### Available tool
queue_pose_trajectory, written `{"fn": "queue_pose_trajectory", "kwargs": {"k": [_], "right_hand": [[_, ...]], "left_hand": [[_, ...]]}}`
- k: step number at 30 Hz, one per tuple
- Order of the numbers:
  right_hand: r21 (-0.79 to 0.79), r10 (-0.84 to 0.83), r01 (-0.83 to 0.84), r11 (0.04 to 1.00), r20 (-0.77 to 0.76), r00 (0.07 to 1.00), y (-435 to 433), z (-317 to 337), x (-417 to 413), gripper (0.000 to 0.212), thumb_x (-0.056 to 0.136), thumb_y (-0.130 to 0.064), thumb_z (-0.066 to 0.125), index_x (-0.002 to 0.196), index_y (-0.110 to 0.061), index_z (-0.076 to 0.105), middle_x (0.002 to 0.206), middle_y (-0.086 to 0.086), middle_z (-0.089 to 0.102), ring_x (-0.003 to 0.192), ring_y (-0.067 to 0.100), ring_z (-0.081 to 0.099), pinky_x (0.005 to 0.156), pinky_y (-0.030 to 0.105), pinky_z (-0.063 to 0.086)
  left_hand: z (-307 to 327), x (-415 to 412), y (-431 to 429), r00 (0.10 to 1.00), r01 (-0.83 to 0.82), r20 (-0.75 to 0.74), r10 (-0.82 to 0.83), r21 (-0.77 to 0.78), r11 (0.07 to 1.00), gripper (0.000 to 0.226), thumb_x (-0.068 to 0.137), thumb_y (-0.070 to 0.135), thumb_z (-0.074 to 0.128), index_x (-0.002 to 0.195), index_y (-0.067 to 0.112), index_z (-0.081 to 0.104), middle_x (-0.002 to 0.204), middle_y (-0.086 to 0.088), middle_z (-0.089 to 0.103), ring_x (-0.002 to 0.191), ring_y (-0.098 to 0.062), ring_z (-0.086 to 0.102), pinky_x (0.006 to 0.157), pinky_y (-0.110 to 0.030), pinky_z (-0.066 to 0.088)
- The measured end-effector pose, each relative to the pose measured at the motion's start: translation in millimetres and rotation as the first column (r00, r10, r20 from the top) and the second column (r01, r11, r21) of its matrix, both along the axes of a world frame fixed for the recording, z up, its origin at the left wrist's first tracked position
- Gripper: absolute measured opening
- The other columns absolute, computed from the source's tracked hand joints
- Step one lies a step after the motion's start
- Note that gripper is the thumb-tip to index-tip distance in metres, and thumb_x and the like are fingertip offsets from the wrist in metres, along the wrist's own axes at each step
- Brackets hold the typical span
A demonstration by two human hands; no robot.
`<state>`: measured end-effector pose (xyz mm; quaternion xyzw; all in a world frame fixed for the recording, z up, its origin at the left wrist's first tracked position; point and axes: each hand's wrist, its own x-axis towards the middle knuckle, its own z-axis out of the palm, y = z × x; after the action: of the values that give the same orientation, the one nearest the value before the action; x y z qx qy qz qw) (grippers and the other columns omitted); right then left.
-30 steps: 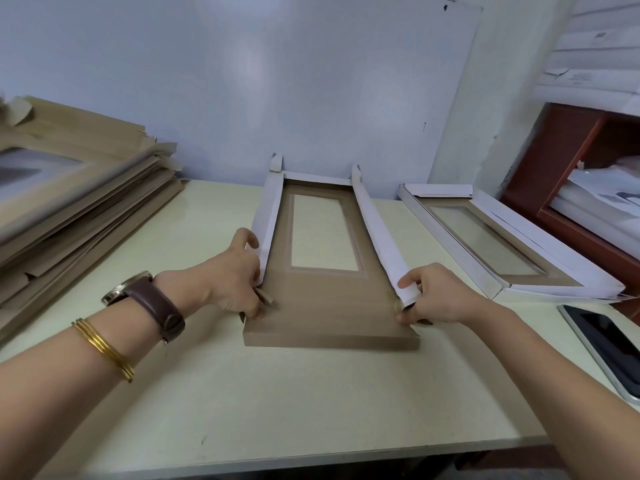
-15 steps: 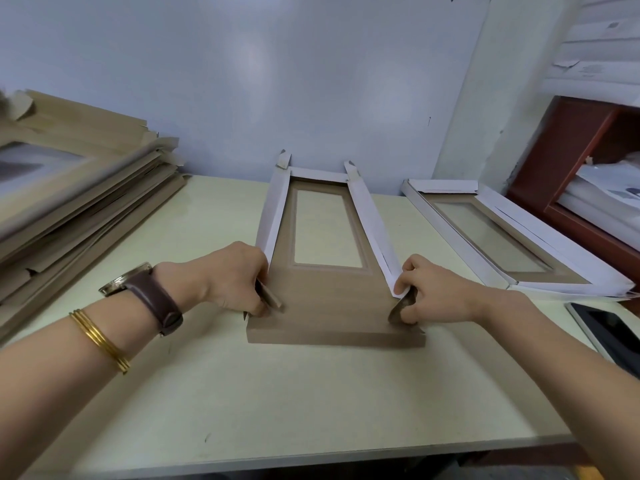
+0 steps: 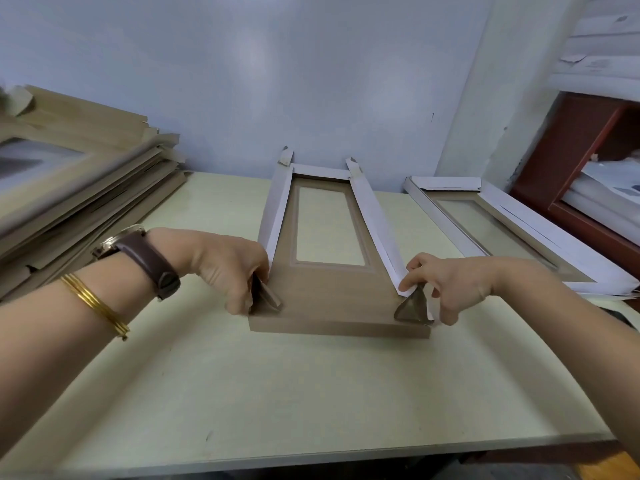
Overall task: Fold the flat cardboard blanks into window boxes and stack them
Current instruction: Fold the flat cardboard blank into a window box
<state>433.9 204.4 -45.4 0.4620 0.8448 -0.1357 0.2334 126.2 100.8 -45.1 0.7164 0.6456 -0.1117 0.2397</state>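
Tabletop (image 3: 311,393); blank (image 3: 332,299) corners in grips (image 3: 239,271) (image 3: 450,289)

No text, label, brand or number can be read; faint marks on the stacked white sheets (image 3: 602,64) at the upper right are too blurred to make out; the wristwatch (image 3: 138,252) shows its dial edge-on, unreadable.

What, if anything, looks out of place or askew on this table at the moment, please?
The stack of flat blanks at the left is untidy: its sheets are fanned out of line and some corner flaps stick out bent. The half-folded window box between the left hand and right hand sits straight, apparently undamaged.
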Motion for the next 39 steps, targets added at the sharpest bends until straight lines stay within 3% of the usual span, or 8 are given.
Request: {"fn": "queue_pose_trajectory", "kwargs": {"k": [8,13,19,22,24,28,35,39], "right_hand": [[-0.015,0.002,-0.006,1.000,-0.220,0.975,12,-6,13,0.055,0.078,-0.017,0.079,0.128,-0.027,0.058,0.121,-0.011,0.038,0.075,-0.026,0.045,0.066,-0.001,0.037],[-0.009,0.002,-0.004,1.000,-0.253,0.967,12,-10,17,0.055,0.075,-0.021,0.082,0.125,-0.030,0.060,0.120,-0.009,0.044,0.084,-0.018,0.050,0.072,0.005,0.038],[-0.038,-0.022,0.015,0.999,-0.186,0.982,9,-8,14,0.058,0.074,-0.021,0.080,0.128,-0.024,0.059,0.117,-0.012,0.048,0.087,-0.016,0.052,0.075,0.006,0.038],[-0.138,-0.126,0.094,0.986,-0.242,0.962,1,-4,2,0.033,0.068,-0.038,0.067,0.088,-0.012,0.069,0.097,0.001,0.053,0.081,0.011,0.053,0.074,0.019,0.040],[-0.111,-0.143,0.117,0.987,-0.263,0.954,-5,-7,-7,0.051,0.064,-0.062,0.068,0.055,-0.015,0.049,0.081,0.001,0.042,0.069,0.016,0.042,0.067,0.027,0.037],[0.136,-0.008,0.024,0.990,-0.115,0.993,-14,-25,-16,0.062,0.066,-0.071,0.070,0.064,-0.015,0.042,0.092,-0.003,0.036,0.064,0.014,0.043,0.058,0.024,0.037],[0.167,0.017,0.006,0.986,-0.135,0.991,-19,-30,-14,0.054,0.062,-0.068,0.075,0.067,-0.024,0.045,0.092,-0.009,0.031,0.064,0.005,0.044,0.050,0.017,0.030],[0.177,0.023,0.002,0.984,-0.141,0.990,-20,-31,-13,0.055,0.062,-0.069,0.074,0.069,-0.022,0.046,0.092,-0.010,0.031,0.066,0.006,0.045,0.051,0.017,0.030]], "left_hand": [[-4,-8,6,0.994,-0.038,0.107,0.029,0.079,0.996,0.035,0.079,0.013,0.072,0.113,0.021,0.069,0.105,0.002,0.069,0.096,-0.011,0.065,0.082,-0.017,0.049],[-5,-13,7,0.986,-0.010,0.165,-0.002,0.077,0.997,0.028,0.078,0.012,0.076,0.105,0.021,0.073,0.109,0.000,0.070,0.107,-0.014,0.063,0.101,-0.033,0.046],[-4,-15,10,0.989,0.002,0.148,-0.012,0.065,0.998,0.029,0.079,0.015,0.077,0.107,0.021,0.074,0.120,0.003,0.066,0.118,-0.011,0.058,0.105,-0.030,0.042],[-4,-16,11,0.987,0.005,0.160,-0.015,0.060,0.998,0.029,0.078,0.014,0.077,0.107,0.020,0.075,0.120,0.006,0.066,0.118,-0.007,0.057,0.104,-0.025,0.041],[-5,-16,12,0.985,0.012,0.173,-0.021,0.052,0.999,0.028,0.078,0.014,0.078,0.105,0.020,0.076,0.119,0.005,0.067,0.119,-0.007,0.056,0.104,-0.026,0.041],[-5,-18,13,0.979,0.037,0.198,-0.046,0.049,0.998,0.024,0.078,0.014,0.078,0.101,0.021,0.077,0.112,0.007,0.070,0.119,-0.010,0.057,0.104,-0.027,0.042],[-13,-24,15,0.965,-0.026,0.264,-0.001,0.097,0.995,0.015,0.079,0.024,0.079,0.093,0.023,0.079,0.108,0.010,0.072,0.112,0.003,0.058,0.095,-0.014,0.042],[-19,-25,15,0.945,-0.097,0.325,0.031,0.188,0.977,0.013,0.084,0.030,0.073,0.083,0.018,0.077,0.088,0.006,0.074,0.084,-0.009,0.067,0.083,-0.021,0.049]]}}
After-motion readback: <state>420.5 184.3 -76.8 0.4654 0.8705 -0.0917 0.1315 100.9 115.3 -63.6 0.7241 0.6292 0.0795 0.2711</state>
